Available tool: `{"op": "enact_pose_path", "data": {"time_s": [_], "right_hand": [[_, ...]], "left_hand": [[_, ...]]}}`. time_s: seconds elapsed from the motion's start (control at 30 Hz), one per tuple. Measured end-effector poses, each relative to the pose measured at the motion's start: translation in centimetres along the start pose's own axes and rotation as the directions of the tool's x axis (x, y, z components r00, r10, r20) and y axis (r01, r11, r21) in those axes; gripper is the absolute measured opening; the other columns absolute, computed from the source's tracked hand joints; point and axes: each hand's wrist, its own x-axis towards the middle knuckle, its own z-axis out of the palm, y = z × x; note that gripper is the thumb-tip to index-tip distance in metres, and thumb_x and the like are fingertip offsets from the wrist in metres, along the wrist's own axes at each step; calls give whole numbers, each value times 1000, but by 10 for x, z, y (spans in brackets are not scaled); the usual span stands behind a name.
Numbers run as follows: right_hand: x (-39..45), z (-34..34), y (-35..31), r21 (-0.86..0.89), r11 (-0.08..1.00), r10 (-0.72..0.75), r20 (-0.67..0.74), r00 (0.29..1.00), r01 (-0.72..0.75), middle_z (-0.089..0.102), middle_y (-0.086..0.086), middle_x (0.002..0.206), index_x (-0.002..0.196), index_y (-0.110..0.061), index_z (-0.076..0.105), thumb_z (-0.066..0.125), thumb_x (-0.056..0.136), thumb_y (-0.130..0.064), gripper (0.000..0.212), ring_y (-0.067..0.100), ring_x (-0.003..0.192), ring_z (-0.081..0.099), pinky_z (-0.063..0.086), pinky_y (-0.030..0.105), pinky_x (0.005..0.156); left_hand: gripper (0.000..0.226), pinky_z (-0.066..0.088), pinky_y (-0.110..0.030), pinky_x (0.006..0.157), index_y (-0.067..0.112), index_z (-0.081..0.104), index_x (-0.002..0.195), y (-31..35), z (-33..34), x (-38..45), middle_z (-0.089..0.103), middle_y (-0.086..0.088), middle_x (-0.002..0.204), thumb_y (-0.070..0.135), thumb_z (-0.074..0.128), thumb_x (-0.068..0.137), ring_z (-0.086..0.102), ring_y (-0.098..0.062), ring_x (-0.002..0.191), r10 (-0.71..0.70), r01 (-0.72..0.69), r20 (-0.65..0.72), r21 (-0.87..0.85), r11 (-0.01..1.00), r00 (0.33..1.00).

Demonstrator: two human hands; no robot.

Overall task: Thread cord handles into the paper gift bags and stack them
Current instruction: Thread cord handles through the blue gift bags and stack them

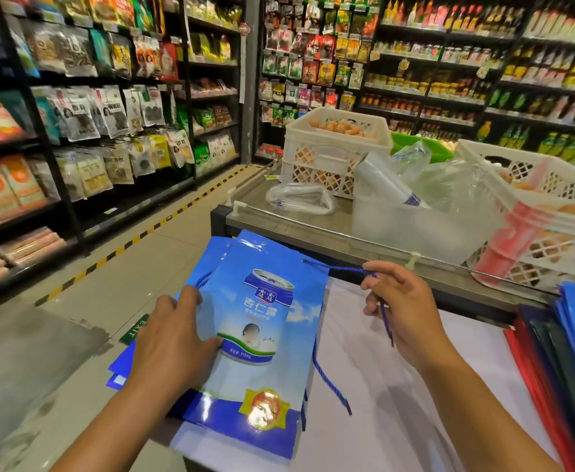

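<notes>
Cord going into a flat blue bag

Head view: left hand (177,338) presses the bag (258,338) flat at 7 o'clock; right hand (398,301) pinches the cord (333,266) at 3 o'clock, running from the bag's top right eyelet. Glossy paper looks light, slippery; cord limp, so pinch near its tip.

Grocery shop, stocked snack shelves (108,107), egg crates (333,148)

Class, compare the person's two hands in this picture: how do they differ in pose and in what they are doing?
The left hand lies with fingers spread on the blue gift bag, pressing it; the right hand is raised beside the bag, fingers curled.
The left hand holds no cord; the right hand pinches the blue cord, which runs to the bag's top-right hole.
Both hands are bare.
</notes>
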Motion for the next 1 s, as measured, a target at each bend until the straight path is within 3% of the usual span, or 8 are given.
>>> {"op": "enact_pose_path", "data": {"time_s": [0.13, 0.3, 0.47, 0.6, 0.7, 0.77, 0.9, 1.0], "right_hand": [[-31, -20, -16, 53, 998, -24, 27, 999, 23, 71, 17, 94, 109, -15, 77, 55, 103, 0, 28, 25, 66, 55, 54, 37, 64], [-71, -49, -26, 44, 999, 30, 57, 998, -33, 73, 19, 89, 104, -10, 79, 50, 103, 2, 31, 30, 73, 65, 57, 46, 72], [-85, -68, -10, -288, 958, 27, 93, 995, 0, 78, 0, 111, 119, -21, 71, 48, 103, 4, 38, 25, 97, 75, 61, 44, 83], [-73, -84, 35, -666, 745, 28, -15, 1000, -30, 74, -10, 103, 104, -33, 73, 64, 97, -16, 21, 11, 91, 69, 59, 35, 82], [-63, -82, 55, -744, 656, 136, -50, 989, -128, 67, -10, 105, 109, -33, 67, 68, 96, -34, 14, 8, 91, 65, 55, 28, 77], [-57, -78, 63, -805, 582, 173, -20, 985, -119, 63, -9, 98, 110, -30, 63, 69, 93, -38, 20, 13, 88, 63, 50, 27, 70], [-49, -74, 70, -916, 399, 199, 40, 979, -44, 61, -3, 97, 95, -26, 62, 61, 96, -30, 5, 19, 87, 60, 48, 29, 68], [-49, -79, 74, -955, 294, 214, 37, 976, -28, 61, 0, 98, 96, -22, 62, 53, 100, -26, 11, 21, 89, 60, 44, 29, 66]], "left_hand": [[56, 40, -36, 61, 39, 36, 116, 0, -12, -2, 54, -1, 104, 40, 82, 83, 55, -23, 85, 36, -35, 5, -93, 995, 999], [19, 42, -32, 60, 36, 62, 98, 5, -26, -20, 58, 5, 78, 31, 78, 90, 56, -13, 69, 118, -110, 22, -247, 963, 993], [20, 46, -24, 48, 28, 73, 96, 26, -7, -69, 56, 4, 61, 9, 74, 91, 56, -16, 47, 147, -26, 158, -589, 807, 976], [24, 46, -27, 42, 16, 75, 98, 42, 31, -116, 53, -12, 67, -6, 72, 90, 62, -24, 46, 141, 84, 231, -750, 656, 963], [29, 50, -29, 43, 12, 76, 100, 47, 55, -142, 51, -17, 73, -13, 70, 88, 65, -32, 48, 147, 137, 278, -786, 603, 949], [32, 52, -30, 47, 17, 76, 103, 50, 63, -153, 56, -12, 71, -11, 72, 87, 68, -36, 53, 169, 156, 320, -777, 610, 932], [34, 53, -24, 62, 30, 74, 111, 52, 63, -159, 66, -8, 72, 13, 79, 81, 67, -19, 58, 234, 113, 390, -688, 717, 891], [27, 49, -21, 61, 41, 75, 99, 52, 52, -148, 68, -5, 67, 16, 77, 87, 62, -12, 57, 282, 18, 404, -597, 802, 870]]}}
